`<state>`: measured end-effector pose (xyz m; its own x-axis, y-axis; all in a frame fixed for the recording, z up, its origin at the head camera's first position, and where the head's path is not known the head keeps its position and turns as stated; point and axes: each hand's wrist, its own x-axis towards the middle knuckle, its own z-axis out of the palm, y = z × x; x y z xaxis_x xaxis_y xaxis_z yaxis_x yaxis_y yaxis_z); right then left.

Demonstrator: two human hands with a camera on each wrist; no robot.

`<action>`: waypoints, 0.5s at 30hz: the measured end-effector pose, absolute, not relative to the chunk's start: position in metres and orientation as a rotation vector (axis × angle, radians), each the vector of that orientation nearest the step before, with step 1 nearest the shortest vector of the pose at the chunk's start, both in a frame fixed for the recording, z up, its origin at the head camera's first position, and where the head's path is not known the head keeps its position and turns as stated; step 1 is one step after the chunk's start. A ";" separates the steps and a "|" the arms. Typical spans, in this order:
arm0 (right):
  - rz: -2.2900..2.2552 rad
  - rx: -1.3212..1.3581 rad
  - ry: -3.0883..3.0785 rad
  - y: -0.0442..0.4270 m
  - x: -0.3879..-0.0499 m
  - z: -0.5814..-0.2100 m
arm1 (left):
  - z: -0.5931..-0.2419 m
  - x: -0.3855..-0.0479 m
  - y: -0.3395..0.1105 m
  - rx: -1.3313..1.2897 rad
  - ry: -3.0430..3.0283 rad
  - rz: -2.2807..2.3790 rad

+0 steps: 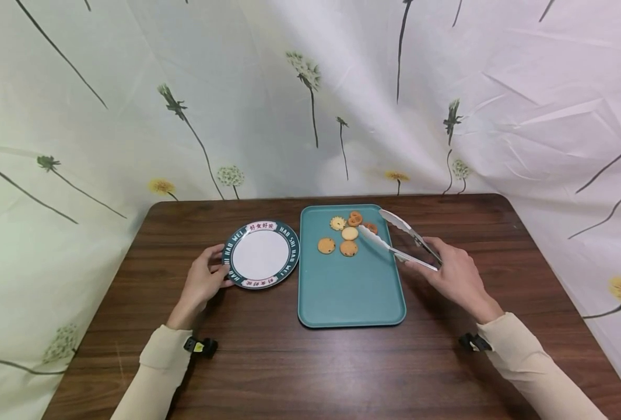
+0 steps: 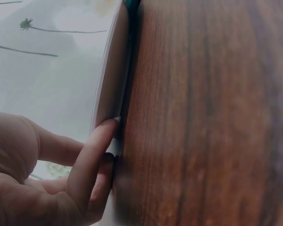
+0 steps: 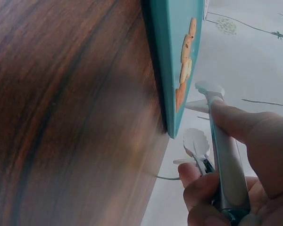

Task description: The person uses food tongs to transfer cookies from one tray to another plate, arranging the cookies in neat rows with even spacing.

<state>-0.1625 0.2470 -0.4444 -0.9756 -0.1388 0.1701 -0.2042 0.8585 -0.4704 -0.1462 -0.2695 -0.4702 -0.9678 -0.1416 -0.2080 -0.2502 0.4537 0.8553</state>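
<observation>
My left hand [image 1: 201, 279] grips the near-left rim of a round white plate [image 1: 260, 255] with a dark green lettered border; in the left wrist view the fingers [image 2: 87, 169] meet the edge of the plate [image 2: 112, 70]. My right hand [image 1: 455, 273] holds metal tongs [image 1: 412, 255], their two arms spread apart. One tip hangs above a teal tray [image 1: 352, 291], beside the cookies; the other is at the tray's right edge. On the tray lie several cookies: a pale round one [image 1: 349, 233], a scalloped one [image 1: 337, 223], a pretzel-shaped one [image 1: 355, 219] and speckled round ones [image 1: 326, 245].
A dark wooden table [image 1: 310, 373] carries everything. Behind it hangs a pale cloth [image 1: 258, 105] printed with dandelions, close to the table's back edge. The plate sits right against the tray's left side. Black wrist straps [image 1: 201, 347] sit on both sleeves.
</observation>
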 end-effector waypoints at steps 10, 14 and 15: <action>0.650 0.308 -2.922 0.244 -0.162 -0.439 | -0.469 -0.146 -0.269 -0.358 2.594 1.543; 0.637 0.315 -2.941 0.243 -0.162 -0.438 | -0.470 -0.146 -0.269 -0.361 2.594 1.539; 0.635 0.315 -2.947 0.243 -0.162 -0.437 | -0.470 -0.146 -0.269 -0.362 2.593 1.539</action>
<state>-0.1615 0.2426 -0.4373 -0.9724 -0.1784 0.1504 -0.2245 0.8910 -0.3947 -0.1455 -0.2689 -0.4699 -0.9661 -0.1502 -0.2098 -0.2561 0.4596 0.8504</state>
